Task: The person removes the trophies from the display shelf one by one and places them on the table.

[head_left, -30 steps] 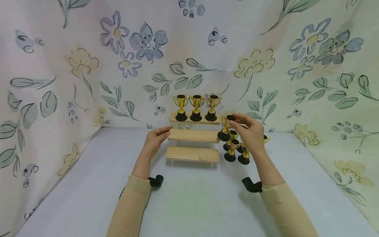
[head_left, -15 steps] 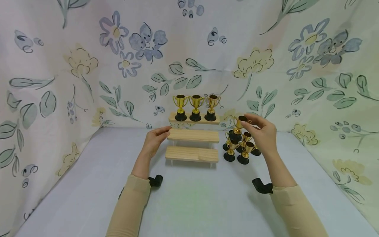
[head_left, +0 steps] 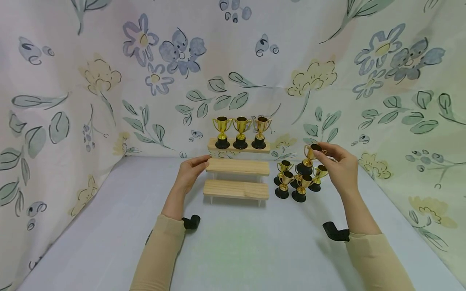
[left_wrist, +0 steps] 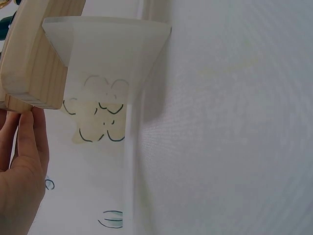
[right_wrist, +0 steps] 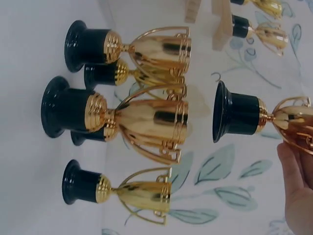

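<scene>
My right hand (head_left: pixel 342 167) pinches a small gold trophy cup (head_left: pixel 309 154) by its bowl, with the black base hanging below, upright. In the right wrist view this held trophy (right_wrist: pixel 242 113) is apart from the group of similar trophies (right_wrist: pixel 146 117). My left hand (head_left: pixel 187 173) touches the left end of the middle wooden shelf (head_left: pixel 236 166) with nearly straight fingers. The left wrist view has those fingers (left_wrist: pixel 29 134) right at the board's end. Three gold trophies (head_left: pixel 241 129) stand in a row on the top shelf (head_left: pixel 265 148).
The lower wooden shelf (head_left: pixel 233 189) stands in front on pale supports. Several trophies (head_left: pixel 303 186) cluster on the white table (head_left: pixel 233 242) right of the shelves, below my right hand. A floral cloth (head_left: pixel 233 48) hangs behind.
My right hand has carried the trophy rightward, from beside the middle shelf to over the back right of the trophy cluster. My left hand has stayed at the shelf end.
</scene>
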Motion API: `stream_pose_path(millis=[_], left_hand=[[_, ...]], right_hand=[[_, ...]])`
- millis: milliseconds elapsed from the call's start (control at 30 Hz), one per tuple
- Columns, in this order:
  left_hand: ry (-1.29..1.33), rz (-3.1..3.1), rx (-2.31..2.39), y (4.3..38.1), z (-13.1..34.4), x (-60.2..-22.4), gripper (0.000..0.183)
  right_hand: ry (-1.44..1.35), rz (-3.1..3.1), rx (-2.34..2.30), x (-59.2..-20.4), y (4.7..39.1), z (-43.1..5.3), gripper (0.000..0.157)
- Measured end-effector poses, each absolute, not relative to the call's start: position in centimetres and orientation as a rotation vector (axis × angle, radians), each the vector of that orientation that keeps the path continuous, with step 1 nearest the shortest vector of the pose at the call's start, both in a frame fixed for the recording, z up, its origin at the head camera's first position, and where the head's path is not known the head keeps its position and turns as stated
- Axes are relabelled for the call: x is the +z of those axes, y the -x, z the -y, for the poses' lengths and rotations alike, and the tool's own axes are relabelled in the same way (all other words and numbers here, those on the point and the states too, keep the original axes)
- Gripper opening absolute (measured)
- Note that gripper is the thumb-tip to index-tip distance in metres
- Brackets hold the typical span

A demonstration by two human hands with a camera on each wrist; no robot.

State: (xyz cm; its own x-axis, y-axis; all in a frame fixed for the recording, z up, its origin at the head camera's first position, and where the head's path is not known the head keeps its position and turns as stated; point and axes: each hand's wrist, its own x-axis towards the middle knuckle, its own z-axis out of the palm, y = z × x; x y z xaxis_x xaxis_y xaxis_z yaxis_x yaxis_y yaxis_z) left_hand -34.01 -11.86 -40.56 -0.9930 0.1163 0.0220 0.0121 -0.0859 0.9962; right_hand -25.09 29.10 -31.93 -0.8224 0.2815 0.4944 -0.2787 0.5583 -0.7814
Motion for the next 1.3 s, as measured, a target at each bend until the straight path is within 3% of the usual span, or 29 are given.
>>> stream_pose_path(millis=[1300], left_hand=[[-0.143, -2.063, 2.274, 34.1, 11.8, -40.7, 0.041]], right_hand=[[0.343, 2.086, 1.396, -33.9, 23.9, -34.0, 0.036]])
